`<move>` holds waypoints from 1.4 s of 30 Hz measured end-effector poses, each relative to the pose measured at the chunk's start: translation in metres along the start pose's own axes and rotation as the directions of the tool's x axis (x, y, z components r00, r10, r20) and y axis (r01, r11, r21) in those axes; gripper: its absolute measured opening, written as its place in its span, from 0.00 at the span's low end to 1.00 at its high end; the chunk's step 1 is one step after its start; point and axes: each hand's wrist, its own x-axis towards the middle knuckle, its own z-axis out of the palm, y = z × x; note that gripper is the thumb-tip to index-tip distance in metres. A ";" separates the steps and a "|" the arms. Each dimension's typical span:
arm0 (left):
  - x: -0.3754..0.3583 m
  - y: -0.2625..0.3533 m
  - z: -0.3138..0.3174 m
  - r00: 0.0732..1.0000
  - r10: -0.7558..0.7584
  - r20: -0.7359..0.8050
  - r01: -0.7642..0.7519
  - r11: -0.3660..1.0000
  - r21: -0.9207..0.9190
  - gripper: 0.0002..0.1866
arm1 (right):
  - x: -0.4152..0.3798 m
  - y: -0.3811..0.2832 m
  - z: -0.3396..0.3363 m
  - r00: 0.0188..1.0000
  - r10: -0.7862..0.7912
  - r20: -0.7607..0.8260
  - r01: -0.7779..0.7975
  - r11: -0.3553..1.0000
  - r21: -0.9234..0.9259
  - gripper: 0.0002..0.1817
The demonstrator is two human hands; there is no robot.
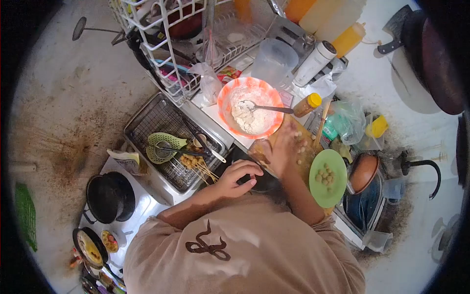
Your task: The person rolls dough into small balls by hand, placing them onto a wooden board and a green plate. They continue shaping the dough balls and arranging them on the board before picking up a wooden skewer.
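Your right grip (284, 153) lies spread on the brown wooden board (309, 158) beside small pale balls (302, 149); the oval green plate (333, 198) sits near it, probably for easy reach. Your left grip (236, 179) half-curls, thumb apart.

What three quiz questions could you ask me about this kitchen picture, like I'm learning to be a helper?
1. Choose one: what rests in the orange-and-white bowl with the pale mixture?
A) a whisk
B) a spoon
C) a fork

2. True or false: the green plate has nothing on it.

3. Which hand is over the wooden board: the left hand or the right hand?

Key:
1. B, the spoon; its handle sticks out over the rim.
2. False; small round balls are grouped on it.
3. The right hand.
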 end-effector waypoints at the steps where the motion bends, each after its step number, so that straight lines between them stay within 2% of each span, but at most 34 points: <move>1: 0.000 -0.001 0.000 1.000 -0.001 0.005 0.001 1.000 -0.010 0.13 | 0.001 -0.001 0.004 0.996 -0.069 -0.063 0.075 0.992 0.100 0.50; 4: 0.001 -0.001 0.000 1.000 0.005 0.010 -0.005 1.000 -0.023 0.12 | -0.012 -0.019 -0.011 0.994 -0.031 0.107 0.046 0.989 -0.138 0.50; 7: 0.003 0.001 -0.001 1.000 0.010 -0.002 -0.010 1.000 -0.012 0.12 | -0.018 -0.016 -0.028 0.975 0.080 0.208 -0.039 0.980 -0.197 0.49; 10: 0.001 0.000 0.000 0.999 -0.039 -0.001 0.039 0.998 -0.040 0.12 | -0.010 -0.002 -0.026 0.990 0.094 0.105 -0.081 0.990 -0.115 0.47; 13: 0.003 0.001 0.002 1.000 -0.001 0.028 0.002 1.000 -0.025 0.12 | 0.008 -0.001 -0.023 0.995 0.067 0.068 -0.066 0.998 -0.018 0.44; 16: 0.006 0.005 0.002 0.997 0.056 0.044 -0.057 0.998 0.006 0.11 | 0.017 0.026 -0.018 0.996 -0.033 -0.080 0.034 0.999 0.013 0.39; 19: 0.003 0.005 0.000 0.999 0.026 0.028 -0.026 1.000 -0.005 0.10 | 0.001 0.030 -0.048 0.989 0.068 -0.129 -0.067 0.998 0.012 0.30; 22: -0.003 0.002 0.001 0.999 -0.036 0.017 0.037 0.998 -0.042 0.10 | -0.018 0.035 -0.067 0.987 0.103 -0.124 -0.110 0.993 -0.049 0.20; 25: -0.005 0.000 0.001 1.000 0.008 0.012 -0.008 1.000 -0.009 0.09 | -0.032 0.023 -0.073 0.988 0.152 -0.018 -0.153 0.985 -0.077 0.14; 28: -0.006 0.000 0.000 0.998 -0.045 0.044 0.046 0.999 -0.022 0.09 | -0.042 0.006 -0.075 0.990 0.131 0.059 -0.123 0.985 -0.119 0.11; 31: -0.004 0.001 0.000 0.998 -0.035 0.051 0.036 0.999 -0.020 0.08 | -0.045 0.007 -0.062 0.990 0.137 0.034 -0.129 0.974 -0.187 0.11; 34: -0.002 0.003 -0.001 0.999 0.000 0.052 0.000 1.000 0.003 0.08 | -0.046 0.012 -0.047 0.988 0.152 -0.032 -0.155 0.972 -0.176 0.11; 37: -0.004 0.005 -0.004 0.999 -0.010 0.036 0.009 1.000 0.015 0.08 | -0.042 0.007 -0.052 0.975 0.223 0.007 -0.218 0.959 -0.180 0.12; 42: -0.013 0.006 -0.011 0.997 -0.076 -0.015 0.076 0.997 -0.002 0.08 | -0.017 0.017 -0.050 0.952 0.284 -0.112 -0.300 0.938 -0.174 0.13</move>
